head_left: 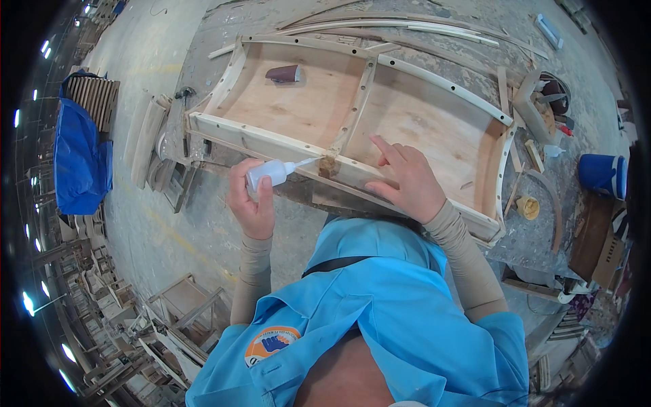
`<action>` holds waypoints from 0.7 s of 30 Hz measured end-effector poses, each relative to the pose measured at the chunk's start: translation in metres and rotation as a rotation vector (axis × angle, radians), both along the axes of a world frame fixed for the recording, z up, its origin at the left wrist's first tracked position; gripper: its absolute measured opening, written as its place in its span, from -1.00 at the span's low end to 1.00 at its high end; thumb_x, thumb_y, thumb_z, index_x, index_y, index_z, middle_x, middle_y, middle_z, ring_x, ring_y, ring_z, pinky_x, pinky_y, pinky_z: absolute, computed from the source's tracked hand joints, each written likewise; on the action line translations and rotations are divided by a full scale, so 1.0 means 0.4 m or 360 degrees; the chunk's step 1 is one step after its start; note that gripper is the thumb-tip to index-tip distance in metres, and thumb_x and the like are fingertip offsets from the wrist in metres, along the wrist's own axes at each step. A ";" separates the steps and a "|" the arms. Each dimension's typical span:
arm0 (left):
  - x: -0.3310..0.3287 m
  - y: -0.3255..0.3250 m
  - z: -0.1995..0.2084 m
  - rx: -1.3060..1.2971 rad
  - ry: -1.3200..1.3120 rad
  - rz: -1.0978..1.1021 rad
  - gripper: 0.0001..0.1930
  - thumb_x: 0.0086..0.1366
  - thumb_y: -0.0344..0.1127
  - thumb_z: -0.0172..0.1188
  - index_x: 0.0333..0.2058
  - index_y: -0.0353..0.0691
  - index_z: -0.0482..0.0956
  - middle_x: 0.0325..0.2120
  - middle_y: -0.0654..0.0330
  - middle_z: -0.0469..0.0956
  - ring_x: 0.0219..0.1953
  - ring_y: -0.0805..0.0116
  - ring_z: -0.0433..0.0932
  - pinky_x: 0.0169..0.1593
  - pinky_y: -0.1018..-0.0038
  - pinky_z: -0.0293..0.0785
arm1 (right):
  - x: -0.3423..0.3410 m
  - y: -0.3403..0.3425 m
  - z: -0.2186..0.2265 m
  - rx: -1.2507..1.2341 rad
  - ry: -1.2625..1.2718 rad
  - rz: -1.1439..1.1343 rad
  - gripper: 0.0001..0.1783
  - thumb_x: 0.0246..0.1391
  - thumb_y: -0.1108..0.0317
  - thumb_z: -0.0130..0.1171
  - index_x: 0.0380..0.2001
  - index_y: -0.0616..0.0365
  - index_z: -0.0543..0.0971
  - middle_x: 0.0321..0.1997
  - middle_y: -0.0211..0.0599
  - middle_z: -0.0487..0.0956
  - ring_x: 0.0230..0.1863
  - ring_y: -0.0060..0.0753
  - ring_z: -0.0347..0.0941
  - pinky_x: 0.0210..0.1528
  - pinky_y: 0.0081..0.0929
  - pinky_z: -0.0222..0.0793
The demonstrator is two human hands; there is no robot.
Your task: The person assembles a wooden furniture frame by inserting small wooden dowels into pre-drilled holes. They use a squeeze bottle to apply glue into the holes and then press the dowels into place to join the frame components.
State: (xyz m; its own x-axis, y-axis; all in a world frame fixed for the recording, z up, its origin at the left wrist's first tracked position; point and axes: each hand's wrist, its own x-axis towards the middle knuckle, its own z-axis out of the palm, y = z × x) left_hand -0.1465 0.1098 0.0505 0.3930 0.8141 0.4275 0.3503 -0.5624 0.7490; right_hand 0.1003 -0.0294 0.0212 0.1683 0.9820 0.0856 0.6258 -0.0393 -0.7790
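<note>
My left hand (252,201) is closed round a small white squeeze bottle (269,174) with a long thin nozzle. The nozzle tip points right, close to a brown patch (329,165) on the near rail of a wooden frame (271,140). The frame has a plywood bottom, a middle divider (355,108) and dark holes along its rails. Over the near rail, right of the patch, my right hand (409,178) has its fingers apart and holds nothing. Inside the left bay a dark maroon cup (283,74) lies on its side.
Long wood strips (420,26) lie beyond the frame. To the right are a yellow tub (526,207), a blue bucket (602,176) and a curved wood piece (546,197). A clamp (184,93) and stacked curved boards (150,136) are at the left. A blue tarp (80,156) hangs further left.
</note>
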 end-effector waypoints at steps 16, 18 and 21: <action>0.001 0.006 -0.002 -0.0250 -0.0060 0.0018 -0.76 0.35 -0.29 0.09 -0.12 -0.33 0.45 -0.23 0.14 0.48 -0.22 0.38 0.48 -0.08 0.49 0.39 | 0.002 0.002 -0.008 0.0041 0.0017 0.0001 -0.15 -0.11 0.22 0.35 0.29 0.12 0.27 -0.29 -0.21 0.50 -0.20 -0.14 0.42 -0.03 -0.27 0.30; 0.000 0.010 -0.004 -0.0259 -0.0057 0.0019 -0.76 0.35 -0.28 0.08 -0.12 -0.33 0.45 -0.23 0.14 0.48 -0.22 0.39 0.48 -0.07 0.49 0.39 | 0.002 0.002 -0.007 0.0021 0.0020 0.0008 -0.16 -0.09 0.20 0.34 0.28 0.12 0.26 -0.27 -0.23 0.50 -0.18 -0.15 0.42 -0.02 -0.27 0.29; 0.006 0.013 0.005 -0.0242 -0.0053 -0.0001 -0.76 0.36 -0.28 0.07 -0.12 -0.34 0.45 -0.23 0.15 0.48 -0.21 0.39 0.47 -0.07 0.49 0.39 | 0.003 0.002 -0.002 -0.0030 0.0029 0.0025 -0.18 -0.05 0.15 0.32 0.26 0.14 0.26 -0.25 -0.25 0.49 -0.15 -0.15 0.41 0.01 -0.26 0.28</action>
State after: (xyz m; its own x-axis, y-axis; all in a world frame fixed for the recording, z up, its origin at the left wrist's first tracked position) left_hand -0.1439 0.1148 0.0524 0.3810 0.8703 0.3122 0.3238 -0.4419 0.8366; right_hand 0.1017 -0.0287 0.0205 0.1540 0.9860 0.0643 0.6122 -0.0441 -0.7895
